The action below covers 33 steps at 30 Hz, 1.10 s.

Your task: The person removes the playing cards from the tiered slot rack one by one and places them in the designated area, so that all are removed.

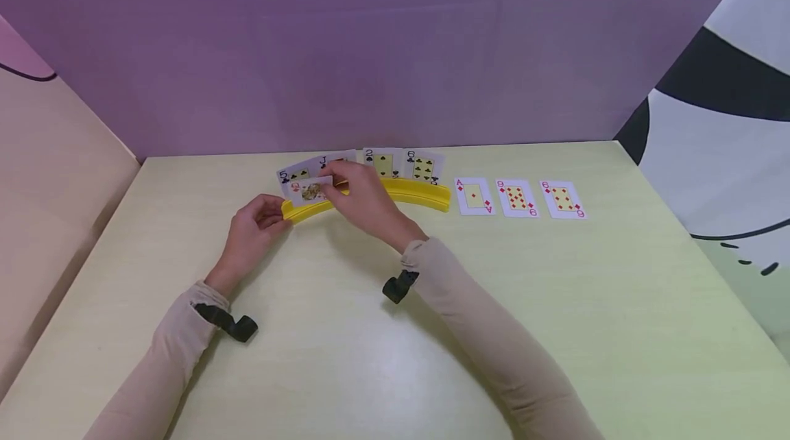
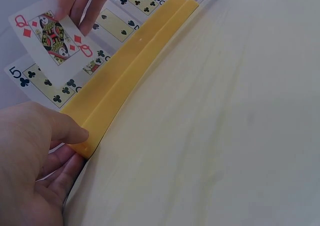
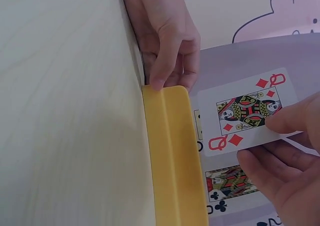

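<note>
Queen of diamonds (image 2: 50,41), a thin rectangle, is pinched by the right hand (image 1: 364,201); the left hand's (image 1: 248,234) fingers clamp a smooth, curved yellow holder's (image 1: 420,194) left end.

The yellow holder (image 2: 129,66) is looking like smooth plastic, and the queen card (image 3: 246,112) like smooth paper. The desk (image 1: 333,330) is looking like wood — shining a little — and the sleeves (image 1: 494,338) like dull cloth.

In the yellow holder (image 1: 426,192), "5", "J", "2" and "6" are read on black-suited cards (image 1: 382,163); at its left end, "Q" on a diamond card (image 1: 308,191); to its right, "A", "9", "6" on red cards (image 1: 518,199).
</note>
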Available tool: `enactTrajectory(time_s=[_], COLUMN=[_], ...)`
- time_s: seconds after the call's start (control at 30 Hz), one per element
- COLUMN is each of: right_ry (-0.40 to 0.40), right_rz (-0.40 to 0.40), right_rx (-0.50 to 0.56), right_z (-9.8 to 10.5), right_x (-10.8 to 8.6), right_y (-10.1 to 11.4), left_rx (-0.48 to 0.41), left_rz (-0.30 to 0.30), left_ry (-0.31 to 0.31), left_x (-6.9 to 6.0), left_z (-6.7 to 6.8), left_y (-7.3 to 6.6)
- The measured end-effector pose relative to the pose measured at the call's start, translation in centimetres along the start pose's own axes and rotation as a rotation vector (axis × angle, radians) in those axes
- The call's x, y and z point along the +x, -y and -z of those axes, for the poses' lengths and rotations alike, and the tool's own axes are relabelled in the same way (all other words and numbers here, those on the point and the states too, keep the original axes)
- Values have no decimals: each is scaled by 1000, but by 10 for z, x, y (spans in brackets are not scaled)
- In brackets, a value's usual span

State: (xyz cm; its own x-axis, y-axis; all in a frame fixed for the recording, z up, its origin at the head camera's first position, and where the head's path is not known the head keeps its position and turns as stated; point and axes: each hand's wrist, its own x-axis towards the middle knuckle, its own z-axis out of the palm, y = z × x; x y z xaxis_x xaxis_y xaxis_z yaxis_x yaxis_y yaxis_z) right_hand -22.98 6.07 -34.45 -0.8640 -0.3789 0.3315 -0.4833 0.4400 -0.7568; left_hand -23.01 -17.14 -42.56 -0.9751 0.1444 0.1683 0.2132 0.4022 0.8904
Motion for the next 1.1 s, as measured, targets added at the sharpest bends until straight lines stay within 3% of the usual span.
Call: enactTrajectory(time_s=[0.27,0.57,0.9,1.1], right_ry=[21,33,-8,-26], right_rz=[5,62,138,138], right_rx=[16,29,-6,-51], right_z=[8,22,41,54], right_x=[-9,-27,-45,-55], right_y=[6,14,7,3], left_rx=[-18,-36,-9,-15], left_rz=[4,3,-2,-5], left_ry=[-10,1,-4,-6], left_x=[-1,0,0,1], left_z=[-1,-1,-2,-3], left_y=[-1,0,0,3])
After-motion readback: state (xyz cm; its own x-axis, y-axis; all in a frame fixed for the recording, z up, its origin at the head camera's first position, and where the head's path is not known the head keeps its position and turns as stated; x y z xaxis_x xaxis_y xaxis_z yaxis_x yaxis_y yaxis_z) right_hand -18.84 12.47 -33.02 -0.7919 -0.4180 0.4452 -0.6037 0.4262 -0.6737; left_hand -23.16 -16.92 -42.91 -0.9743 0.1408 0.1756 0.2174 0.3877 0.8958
